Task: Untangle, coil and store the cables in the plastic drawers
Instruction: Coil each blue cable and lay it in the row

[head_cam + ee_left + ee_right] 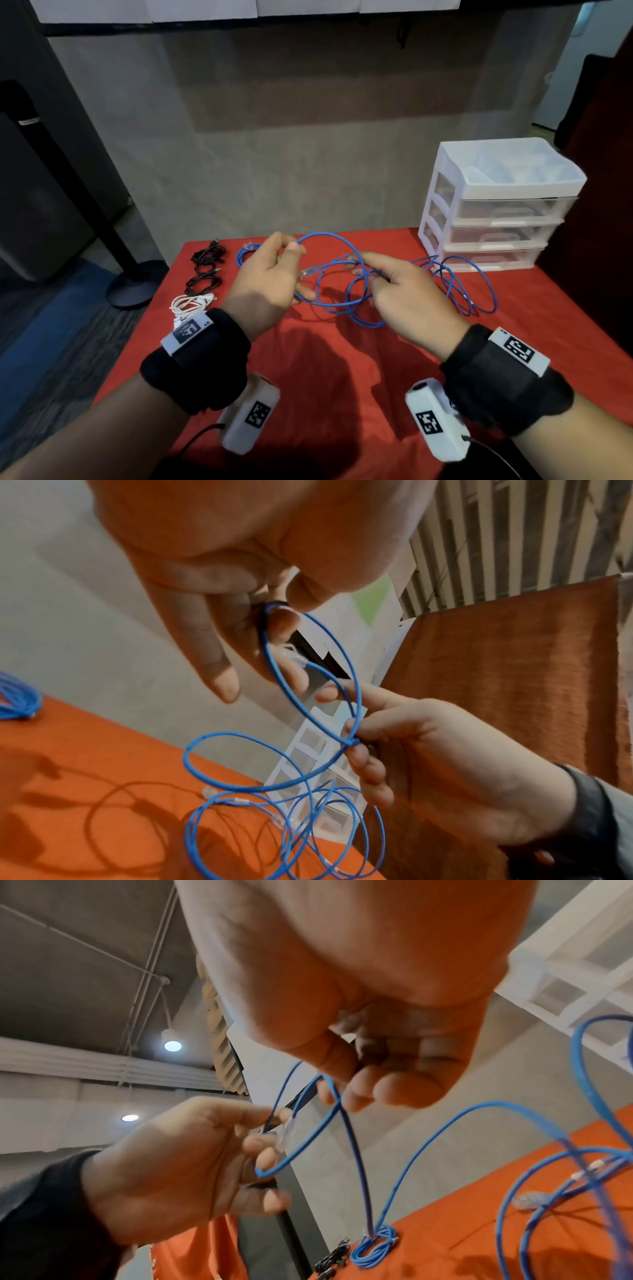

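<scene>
black cables (205, 270): lying coiled at tabletop (342, 377) left edge, white cable (191, 303) just nearer
left hand (263, 284): pinching blue ethernet cable (329, 274) loop, held above tabletop
right hand (407, 298): pinching same loop
plastic drawers (496, 205): sitting far right, closed

Black wristbands (507, 380), white tagged camera modules (433, 425), thin black leads.

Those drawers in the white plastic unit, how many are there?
3, stacked in the unit at the table's far right corner: top drawer, middle drawer, bottom drawer. All appear pushed in. Above them sits an open divided tray, not a drawer.
</scene>
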